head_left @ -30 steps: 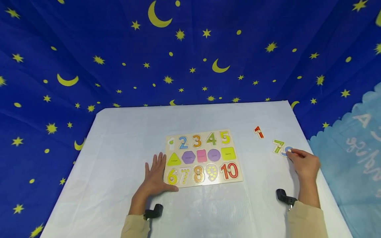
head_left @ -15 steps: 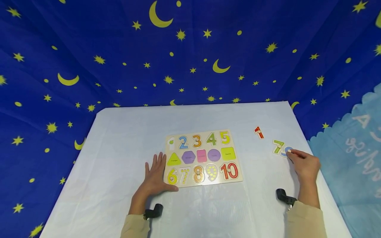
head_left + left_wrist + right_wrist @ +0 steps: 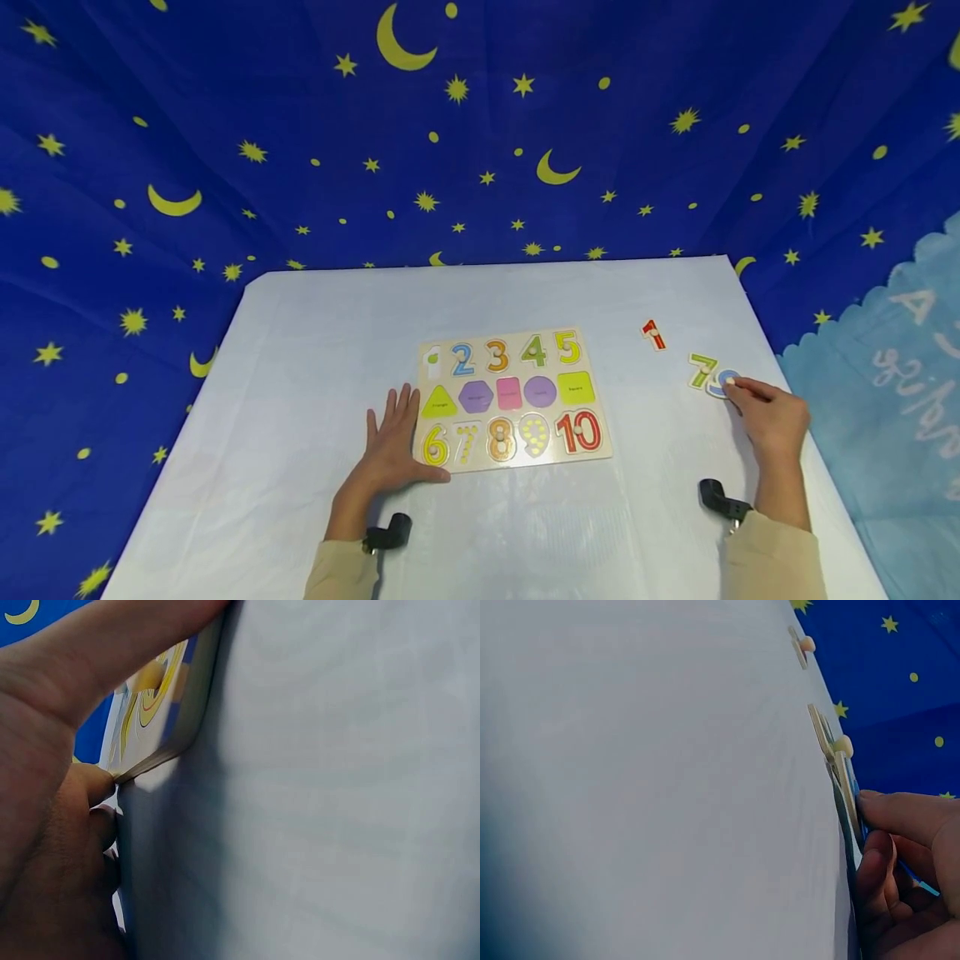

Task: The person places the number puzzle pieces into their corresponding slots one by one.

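Note:
My left hand (image 3: pixel 388 454) rests spread at the left edge of a wooden number puzzle board (image 3: pixel 480 464), thumb along its lower left corner. In the left wrist view the thumb and fingertips touch the board's edge (image 3: pixel 196 709). With thumb and finger, my right hand (image 3: pixel 772 421) pinches a blue number 9 piece (image 3: pixel 722 379) at the table's right side, partly hidden by the fingers. It touches or slightly overlaps a green number 7 piece (image 3: pixel 701 369). A red number 1 piece (image 3: pixel 653 334) lies farther back. The board's 1, 7 and 9 recesses show bare pictures.
A white cloth covers the table (image 3: pixel 315 333). Dark blue star-and-moon curtains (image 3: pixel 480 125) hang behind and at the sides, with a light blue panel (image 3: pixel 900 400) at right. Small black cameras (image 3: pixel 390 532) sit on both wrists.
Little differs. The right hand keeps its pinch on the blue number 9 piece at the same spot, and the left hand stays at the board. The whole view shifts very slightly.

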### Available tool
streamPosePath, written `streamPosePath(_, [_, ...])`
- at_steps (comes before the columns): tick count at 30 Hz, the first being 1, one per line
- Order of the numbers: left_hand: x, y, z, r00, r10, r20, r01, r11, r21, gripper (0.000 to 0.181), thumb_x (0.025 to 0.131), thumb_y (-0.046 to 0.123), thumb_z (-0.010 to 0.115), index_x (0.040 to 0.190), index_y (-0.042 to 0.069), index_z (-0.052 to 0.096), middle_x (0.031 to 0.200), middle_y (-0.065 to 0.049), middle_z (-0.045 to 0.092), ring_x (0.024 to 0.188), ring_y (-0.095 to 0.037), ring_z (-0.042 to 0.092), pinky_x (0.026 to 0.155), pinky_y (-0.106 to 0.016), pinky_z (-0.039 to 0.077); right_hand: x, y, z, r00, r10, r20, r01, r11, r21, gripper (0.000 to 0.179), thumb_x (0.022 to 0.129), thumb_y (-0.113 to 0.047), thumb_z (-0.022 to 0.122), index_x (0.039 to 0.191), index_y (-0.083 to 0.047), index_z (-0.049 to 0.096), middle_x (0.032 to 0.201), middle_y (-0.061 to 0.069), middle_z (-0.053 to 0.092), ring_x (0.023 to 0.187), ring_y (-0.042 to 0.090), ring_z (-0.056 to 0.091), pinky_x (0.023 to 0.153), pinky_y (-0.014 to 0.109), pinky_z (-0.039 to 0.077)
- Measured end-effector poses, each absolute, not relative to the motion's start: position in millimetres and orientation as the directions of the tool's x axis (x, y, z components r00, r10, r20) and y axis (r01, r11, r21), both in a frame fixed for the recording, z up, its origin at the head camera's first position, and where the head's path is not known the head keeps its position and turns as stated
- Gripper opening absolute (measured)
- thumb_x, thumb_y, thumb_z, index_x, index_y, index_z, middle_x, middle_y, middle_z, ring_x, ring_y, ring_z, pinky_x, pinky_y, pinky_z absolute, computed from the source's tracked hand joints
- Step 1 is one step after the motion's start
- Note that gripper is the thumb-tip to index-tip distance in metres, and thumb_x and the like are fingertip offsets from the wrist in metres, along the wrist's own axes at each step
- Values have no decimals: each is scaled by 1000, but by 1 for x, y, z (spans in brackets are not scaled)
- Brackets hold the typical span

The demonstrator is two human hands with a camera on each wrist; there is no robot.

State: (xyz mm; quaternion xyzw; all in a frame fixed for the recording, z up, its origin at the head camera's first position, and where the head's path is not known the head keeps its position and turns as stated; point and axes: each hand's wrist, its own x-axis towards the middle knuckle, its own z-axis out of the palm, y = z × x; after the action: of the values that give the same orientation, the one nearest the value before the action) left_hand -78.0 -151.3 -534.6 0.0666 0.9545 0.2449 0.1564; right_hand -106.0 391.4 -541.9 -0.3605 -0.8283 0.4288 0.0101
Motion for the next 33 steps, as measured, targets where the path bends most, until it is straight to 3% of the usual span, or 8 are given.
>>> streamPosePath(4, [-79,-151,-536,-940,201,-274,48,877,478,142,49,60,86,155,12,4,161,-7,-5,144,-25,-15,109,-55,-15,-104,390,-542,-756,591,-281,573,391,-720,52,89,-47,63,127,-12,64,131,12,58,118,27,49,64,18,41])
streamPosePath(8, [-79,-151,-535,-942,200,-268,48,874,484,142,49,59,86,155,11,6,161,-8,-4,144,-26,-14,109,-56,-14,-104,387,-541,-785,561,-263,544,420,-726,53,89,-48,63,127,-12,65,128,13,59,108,23,52,57,14,42])
streamPosePath(16, [-79,-150,-533,-943,200,-266,49,875,482,142,49,59,86,155,10,6,160,-8,-4,144,-25,-14,109,-55,-14,-103,372,-532,-822,511,-250,506,456,-732,53,90,-48,62,127,-11,64,127,14,59,105,23,52,65,18,44])
streamPosePath(23, [-78,-150,-533,-946,190,-262,47,881,471,141,49,58,86,155,10,7,161,-8,-2,145,-27,-12,109,-56,-12,-103,358,-527,-879,452,-155,409,545,-732,49,89,-44,65,121,-7,68,114,17,65,95,20,54,62,18,44])
streamPosePath(33, [-78,-150,-535,-948,192,-254,50,877,478,141,48,58,86,155,10,8,161,-9,-1,145,-27,-12,109,-57,-12,-104,337,-526,-927,353,-127,325,587,-741,45,88,-43,68,116,-8,70,100,10,68,86,17,54,60,21,44])
